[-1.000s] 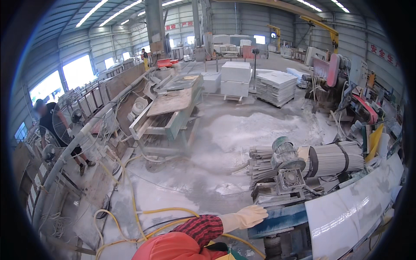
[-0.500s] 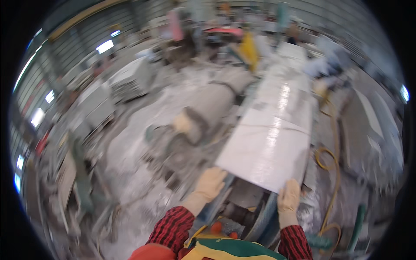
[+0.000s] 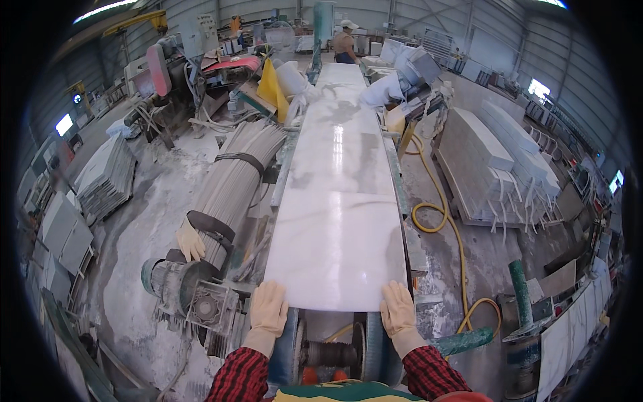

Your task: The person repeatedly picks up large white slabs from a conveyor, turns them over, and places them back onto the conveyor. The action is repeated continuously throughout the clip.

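A long, polished white marble slab [image 3: 328, 248] with grey veining lies on a roller stand running away from me. My left hand [image 3: 268, 311], in a cream glove, is at its near left corner with the fingers closed on the edge. The near right corner is in the grip of my right hand [image 3: 399, 309], gloved alike; the undersides of both hands are hidden. Under the slab's near end, between the hands, a dark roller [image 3: 329, 353] shows between blue side pieces.
A motor [image 3: 175, 285] and a strapped, ribbed bundle with a loose glove [image 3: 190, 241] lie left. A yellow hose [image 3: 457, 244] winds along the right floor near stacked stone blocks [image 3: 472, 144]. A person [image 3: 345, 43] stands beyond the slab's far end.
My view has swung to the right and steadied, so the slab now runs nearly straight ahead. Both hands stay at its near corners.
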### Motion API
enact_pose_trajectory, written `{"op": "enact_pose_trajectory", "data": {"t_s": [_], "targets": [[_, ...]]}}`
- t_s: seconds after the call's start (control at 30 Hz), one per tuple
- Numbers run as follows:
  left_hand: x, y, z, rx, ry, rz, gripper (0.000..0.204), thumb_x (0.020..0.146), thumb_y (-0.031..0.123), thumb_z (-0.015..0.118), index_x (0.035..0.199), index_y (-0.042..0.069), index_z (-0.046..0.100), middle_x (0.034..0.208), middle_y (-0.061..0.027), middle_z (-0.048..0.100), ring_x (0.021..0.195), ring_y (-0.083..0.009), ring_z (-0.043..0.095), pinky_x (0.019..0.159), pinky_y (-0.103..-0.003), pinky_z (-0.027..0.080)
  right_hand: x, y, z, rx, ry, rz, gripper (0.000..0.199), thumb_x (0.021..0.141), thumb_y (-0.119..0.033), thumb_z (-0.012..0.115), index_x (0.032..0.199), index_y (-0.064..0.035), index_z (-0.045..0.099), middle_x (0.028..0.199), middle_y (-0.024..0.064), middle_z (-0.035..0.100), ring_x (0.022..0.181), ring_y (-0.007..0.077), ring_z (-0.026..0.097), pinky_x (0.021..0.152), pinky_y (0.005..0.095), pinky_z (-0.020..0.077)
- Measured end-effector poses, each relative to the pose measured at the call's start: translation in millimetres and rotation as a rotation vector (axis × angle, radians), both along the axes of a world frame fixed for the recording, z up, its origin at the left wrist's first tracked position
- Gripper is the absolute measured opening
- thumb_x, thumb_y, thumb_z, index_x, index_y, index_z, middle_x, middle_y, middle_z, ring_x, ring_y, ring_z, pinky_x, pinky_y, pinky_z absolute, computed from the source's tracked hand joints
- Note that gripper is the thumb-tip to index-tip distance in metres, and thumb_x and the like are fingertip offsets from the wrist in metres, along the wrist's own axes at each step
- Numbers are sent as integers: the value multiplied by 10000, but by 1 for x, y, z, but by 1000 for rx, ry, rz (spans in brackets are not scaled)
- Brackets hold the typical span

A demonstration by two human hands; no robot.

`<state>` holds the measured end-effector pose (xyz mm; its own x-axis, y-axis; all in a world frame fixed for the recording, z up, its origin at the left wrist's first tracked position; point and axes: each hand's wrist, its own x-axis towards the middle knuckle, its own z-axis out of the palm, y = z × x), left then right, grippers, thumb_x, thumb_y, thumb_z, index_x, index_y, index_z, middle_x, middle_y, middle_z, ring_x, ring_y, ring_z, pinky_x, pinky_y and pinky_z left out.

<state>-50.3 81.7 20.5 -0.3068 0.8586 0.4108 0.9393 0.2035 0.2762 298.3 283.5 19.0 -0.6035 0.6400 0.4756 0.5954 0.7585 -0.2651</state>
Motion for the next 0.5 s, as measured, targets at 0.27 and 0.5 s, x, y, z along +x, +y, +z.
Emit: {"op": "enact_pose_trajectory", "data": {"t_s": [0.27, 0.5], "targets": [[1, -1, 9, 41, 34, 6, 513, 919, 226, 735, 1399, 85, 623, 1476, -188, 588, 1375, -429, 514, 1156, -572, 400, -15, 26, 4, -19, 31, 82, 215, 910, -149, 652, 1093, -37, 655, 1105, 208, 639, 1021, 436, 603, 911, 543, 484], [2, -8, 13, -62, -80, 24, 514, 966, 268, 696, 1450, 118, 613, 1523, -202, 579, 1452, -436, 479, 1223, -602, 344, -28, 10, 26, 143, 65, -8, 240, 883, -156, 658, 1084, -28, 628, 1060, 190, 590, 983, 422, 575, 888, 524, 468]]}}
